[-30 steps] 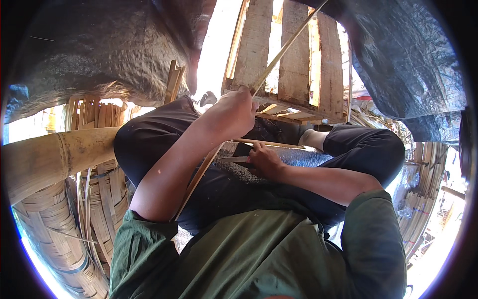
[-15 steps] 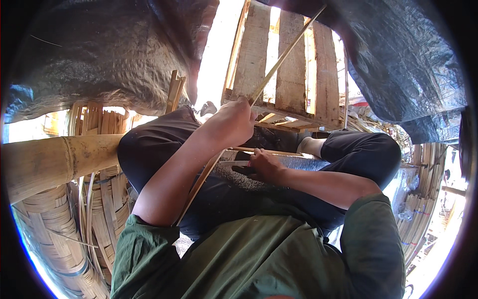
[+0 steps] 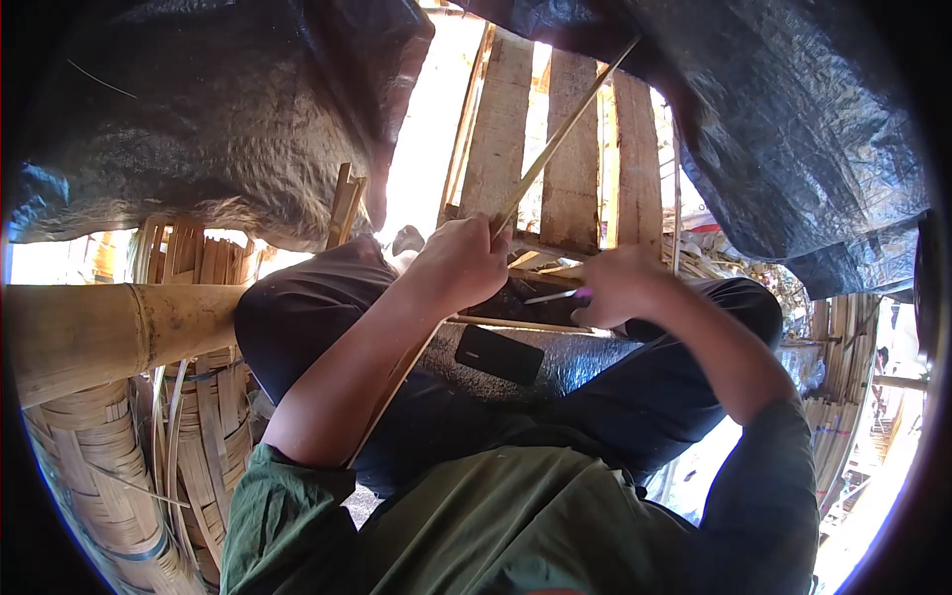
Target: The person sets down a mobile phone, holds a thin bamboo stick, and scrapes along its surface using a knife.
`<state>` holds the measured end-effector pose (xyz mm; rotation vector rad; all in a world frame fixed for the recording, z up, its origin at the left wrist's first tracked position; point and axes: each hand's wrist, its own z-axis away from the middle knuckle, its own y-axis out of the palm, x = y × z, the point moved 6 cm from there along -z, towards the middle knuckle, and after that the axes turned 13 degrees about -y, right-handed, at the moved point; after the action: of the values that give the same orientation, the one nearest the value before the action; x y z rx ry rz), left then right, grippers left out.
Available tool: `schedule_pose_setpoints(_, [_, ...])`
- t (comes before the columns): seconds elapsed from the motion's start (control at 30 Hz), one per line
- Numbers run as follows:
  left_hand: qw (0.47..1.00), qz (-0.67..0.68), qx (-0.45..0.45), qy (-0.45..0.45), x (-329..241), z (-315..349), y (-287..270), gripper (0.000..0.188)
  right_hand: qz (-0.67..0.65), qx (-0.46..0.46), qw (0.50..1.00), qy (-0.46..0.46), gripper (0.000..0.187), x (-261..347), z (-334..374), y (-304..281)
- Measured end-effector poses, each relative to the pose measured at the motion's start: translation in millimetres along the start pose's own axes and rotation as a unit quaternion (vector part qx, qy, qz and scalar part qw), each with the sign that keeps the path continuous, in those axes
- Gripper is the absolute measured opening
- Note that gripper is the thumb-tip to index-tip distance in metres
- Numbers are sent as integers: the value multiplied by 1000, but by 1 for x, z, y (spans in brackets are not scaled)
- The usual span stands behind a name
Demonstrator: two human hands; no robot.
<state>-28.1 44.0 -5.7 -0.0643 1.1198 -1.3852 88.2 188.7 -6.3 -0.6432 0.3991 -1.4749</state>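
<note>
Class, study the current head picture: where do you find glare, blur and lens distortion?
Head view: glare whites out the gap left of the wooden slats; head view: the right grip looks blurred, the left grip crisper; head view: bamboo strips at far right bow with the fisheye, whose corners go black.

Silvery surface (image 3: 583,361), left bare at right
Its left part is taken by a black slab (image 3: 499,354), the space beyond its far edge by the right hand (image 3: 623,285).
</note>
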Motion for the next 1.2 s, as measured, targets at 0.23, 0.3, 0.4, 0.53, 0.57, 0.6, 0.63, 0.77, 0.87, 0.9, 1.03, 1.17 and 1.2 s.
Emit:
schedule_pose_setpoints(0.23, [997,72,-16,11,10,-3,13,31,-129,-239,962,36,53,-78,41,-97])
schedule_pose_setpoints(0.3, [998,57,26,14,6,-4,21,28,-241,-331,911,54,54,-102,12,-84])
schedule_pose_setpoints(0.4, [997,41,65,5,7,-3,26,29,-342,-393,850,81,51,-99,-21,-84])
schedule_pose_setpoints(0.53, [992,26,120,-21,3,-2,28,28,-293,-406,862,79,41,-97,-57,-75])
schedule_pose_setpoints(0.57, [986,36,152,-56,4,-3,29,29,-296,-406,861,78,41,-92,-58,-80])
schedule_pose_setpoints(0.6, [986,34,152,-57,6,-6,35,29,-307,-397,862,73,42,-88,-58,-82])
schedule_pose_setpoints(0.63, [987,88,116,-69,13,-12,41,31,-317,-387,863,70,43,-83,-56,-85])
schedule_pose_setpoints(0.77, [972,235,3,-16,0,-13,48,38,-383,-409,825,76,42,-94,-55,-79])
schedule_pose_setpoints(0.87, [988,153,-3,1,-2,-9,45,31,-312,-380,868,67,43,-65,-32,-98])
schedule_pose_setpoints(0.9, [988,155,-2,1,2,-10,46,31,-311,-378,869,68,43,-62,-31,-94])
schedule_pose_setpoints(1.03, [994,86,-46,47,3,-9,39,23,-275,-447,850,-38,43,-38,-25,-82])
schedule_pose_setpoints(1.17, [992,13,-104,74,3,-3,36,18,-222,-454,863,-11,48,-16,-25,-63])
schedule_pose_setpoints(1.2, [992,16,-102,74,2,-2,36,18,-177,-458,871,-18,48,-13,-26,-61])
